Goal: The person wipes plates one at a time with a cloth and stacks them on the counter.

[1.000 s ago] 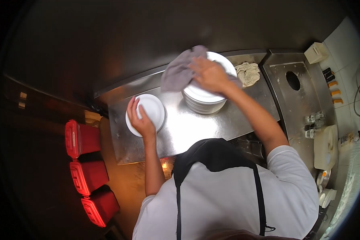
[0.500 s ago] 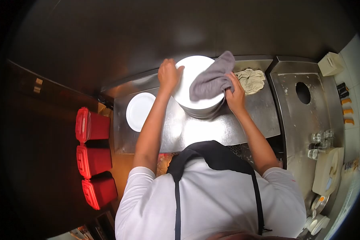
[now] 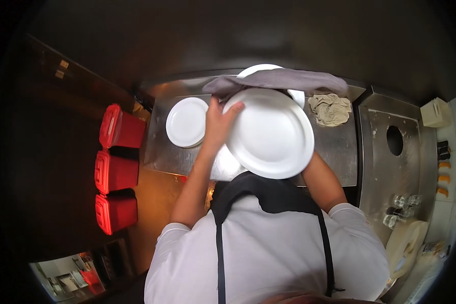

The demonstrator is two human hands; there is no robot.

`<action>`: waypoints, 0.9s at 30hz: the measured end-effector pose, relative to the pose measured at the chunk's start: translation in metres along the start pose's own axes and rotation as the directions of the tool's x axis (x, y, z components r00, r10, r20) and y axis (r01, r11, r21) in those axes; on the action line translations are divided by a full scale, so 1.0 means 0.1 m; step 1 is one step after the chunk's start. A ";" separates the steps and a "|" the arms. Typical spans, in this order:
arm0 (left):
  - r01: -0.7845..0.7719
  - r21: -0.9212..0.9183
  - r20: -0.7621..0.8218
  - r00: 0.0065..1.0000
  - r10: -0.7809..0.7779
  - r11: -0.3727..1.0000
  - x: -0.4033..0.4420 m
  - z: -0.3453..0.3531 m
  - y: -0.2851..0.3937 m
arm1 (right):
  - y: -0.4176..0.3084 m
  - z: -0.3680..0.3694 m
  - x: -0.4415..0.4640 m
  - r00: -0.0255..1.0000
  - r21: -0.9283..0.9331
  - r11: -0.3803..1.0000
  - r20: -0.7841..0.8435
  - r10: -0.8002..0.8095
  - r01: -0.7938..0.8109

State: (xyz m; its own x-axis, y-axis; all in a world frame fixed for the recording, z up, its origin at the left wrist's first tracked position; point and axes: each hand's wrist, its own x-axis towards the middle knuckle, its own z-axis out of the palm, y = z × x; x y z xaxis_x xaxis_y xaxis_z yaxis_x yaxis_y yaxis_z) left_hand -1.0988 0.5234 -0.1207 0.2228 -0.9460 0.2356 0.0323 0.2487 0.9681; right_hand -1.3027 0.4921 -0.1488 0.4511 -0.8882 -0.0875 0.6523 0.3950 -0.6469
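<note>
A white oval plate (image 3: pixel 268 134) is lifted and tilted in front of my chest. My left hand (image 3: pixel 221 120) is closed on its left rim, thumb on the face and fingers behind. A grey-purple cloth (image 3: pixel 299 79) spreads behind the plate's upper edge and reaches my left fingers. The plate covers my right hand; only the right forearm (image 3: pixel 323 178) shows, coming from below its right rim. Behind the cloth, part of the white plate stack (image 3: pixel 261 68) is visible. Left of my left hand, more white plates (image 3: pixel 186 122) lie on the steel counter.
A crumpled beige cloth (image 3: pixel 331 109) lies on the steel counter (image 3: pixel 339 152), right of the plate. Beyond it is a steel surface with a dark oval hole (image 3: pixel 394 140) and several glasses (image 3: pixel 406 201). Red lidded bins (image 3: pixel 117 169) stand at left.
An oval plate has come off the stack and is now held tilted nearer my body. The cloth has spread out behind it, and my right hand has gone out of sight behind the plate.
</note>
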 end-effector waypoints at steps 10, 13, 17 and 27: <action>-0.100 0.218 -0.014 0.994 0.106 0.971 -0.27 -1.02 0.18 | 0.88 0.60 -0.32 0.950 0.091 0.948 -0.038 0.310 -0.306; 0.079 0.067 0.065 0.994 -0.084 0.995 -0.30 -1.32 0.16 | 0.93 0.77 -0.41 0.944 0.042 0.949 -0.098 0.315 -0.312; -0.065 -0.053 -0.097 0.993 0.060 0.996 -0.18 -1.62 0.05 | 0.81 1.12 -0.68 0.922 -0.099 0.927 -0.190 0.338 -0.361; 0.142 -0.104 0.167 0.978 -0.123 0.984 0.09 -2.17 -0.22 | 0.82 1.20 -0.58 0.966 -0.430 0.895 -0.158 -0.203 0.118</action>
State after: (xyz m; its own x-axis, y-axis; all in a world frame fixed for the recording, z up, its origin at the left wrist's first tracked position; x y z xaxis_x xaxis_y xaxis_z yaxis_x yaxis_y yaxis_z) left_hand -0.8865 0.5543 -0.1585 0.0510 -0.9908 0.1257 0.1650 0.1325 0.9774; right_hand -1.2018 0.6041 -0.1060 0.2073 -0.9756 -0.0723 0.3756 0.1476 -0.9150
